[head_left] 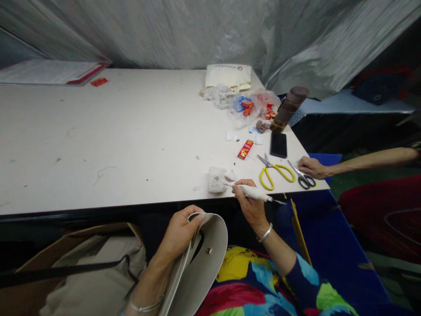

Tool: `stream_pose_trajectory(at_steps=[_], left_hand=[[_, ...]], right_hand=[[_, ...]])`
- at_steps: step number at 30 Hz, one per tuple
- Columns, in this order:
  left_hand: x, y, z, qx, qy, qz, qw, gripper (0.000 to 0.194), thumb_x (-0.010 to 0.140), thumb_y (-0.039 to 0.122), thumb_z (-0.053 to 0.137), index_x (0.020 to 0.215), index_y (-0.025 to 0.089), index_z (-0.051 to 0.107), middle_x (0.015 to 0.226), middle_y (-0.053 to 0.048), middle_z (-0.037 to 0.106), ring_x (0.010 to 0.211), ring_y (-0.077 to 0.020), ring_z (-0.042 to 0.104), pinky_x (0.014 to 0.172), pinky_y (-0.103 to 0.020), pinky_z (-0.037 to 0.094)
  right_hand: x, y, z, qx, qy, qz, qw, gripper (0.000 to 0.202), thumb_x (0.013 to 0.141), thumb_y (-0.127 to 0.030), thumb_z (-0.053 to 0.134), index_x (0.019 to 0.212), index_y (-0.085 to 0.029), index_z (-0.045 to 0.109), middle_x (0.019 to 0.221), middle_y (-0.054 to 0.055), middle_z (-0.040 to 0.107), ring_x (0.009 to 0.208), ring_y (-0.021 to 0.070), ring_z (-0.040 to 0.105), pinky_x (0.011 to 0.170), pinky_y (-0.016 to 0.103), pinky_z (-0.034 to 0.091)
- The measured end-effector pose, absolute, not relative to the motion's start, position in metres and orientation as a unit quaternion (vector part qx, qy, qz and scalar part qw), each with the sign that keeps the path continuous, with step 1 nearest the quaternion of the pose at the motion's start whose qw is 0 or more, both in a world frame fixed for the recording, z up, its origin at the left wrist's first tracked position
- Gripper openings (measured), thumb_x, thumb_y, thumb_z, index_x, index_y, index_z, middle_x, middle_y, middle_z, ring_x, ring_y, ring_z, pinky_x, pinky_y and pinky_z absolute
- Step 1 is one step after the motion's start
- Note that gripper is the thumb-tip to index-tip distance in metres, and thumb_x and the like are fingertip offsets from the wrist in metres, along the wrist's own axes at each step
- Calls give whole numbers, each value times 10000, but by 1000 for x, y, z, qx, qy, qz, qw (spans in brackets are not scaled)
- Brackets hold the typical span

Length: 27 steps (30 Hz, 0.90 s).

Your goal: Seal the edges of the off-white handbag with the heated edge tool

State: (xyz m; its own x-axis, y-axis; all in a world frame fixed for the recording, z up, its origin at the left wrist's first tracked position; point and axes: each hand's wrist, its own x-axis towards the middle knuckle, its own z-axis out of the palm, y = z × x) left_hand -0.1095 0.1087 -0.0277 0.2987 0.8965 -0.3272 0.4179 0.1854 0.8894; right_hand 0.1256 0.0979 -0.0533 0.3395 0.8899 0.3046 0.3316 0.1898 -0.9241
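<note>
I see a matt, smooth pale bag (197, 267), maybe leather, with a small metal stud. The tool (253, 193) has a white plastic body and a thin metal tip. The surface (115, 145) is matt white with small marks. The scissors (274, 171) have shiny metal blades and glossy yellow plastic handles. The phone (279, 144) is glossy black.

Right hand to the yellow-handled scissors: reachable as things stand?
Probably yes. The right hand sits at the table edge just left of the yellow-handled scissors, with bare tabletop between. But its grip is shut on a white pen-like tool, and another person's hand rests just beyond, by the grey scissors.
</note>
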Motion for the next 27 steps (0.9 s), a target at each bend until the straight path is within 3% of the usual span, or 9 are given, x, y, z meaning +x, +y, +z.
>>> stream_pose_trajectory(at_steps=[20, 27], left_hand=[[-110, 107, -26, 586, 552, 219, 552, 293, 808, 452, 697, 873, 169, 734, 809, -50, 719, 751, -217, 617, 707, -310, 463], [-108, 105, -24, 587, 549, 205, 558, 292, 799, 456, 706, 874, 175, 729, 796, -34, 711, 738, -204, 617, 710, -302, 452]], right_hand=[[117, 103, -63, -582, -529, 289, 545, 274, 994, -481, 648, 1026, -211, 681, 842, 32, 697, 812, 217, 697, 778, 346, 546], [116, 93, -55, -556, -494, 317, 589, 271, 985, -487, 676, 978, -216, 681, 807, 25, 695, 690, 179, 633, 692, 328, 536]])
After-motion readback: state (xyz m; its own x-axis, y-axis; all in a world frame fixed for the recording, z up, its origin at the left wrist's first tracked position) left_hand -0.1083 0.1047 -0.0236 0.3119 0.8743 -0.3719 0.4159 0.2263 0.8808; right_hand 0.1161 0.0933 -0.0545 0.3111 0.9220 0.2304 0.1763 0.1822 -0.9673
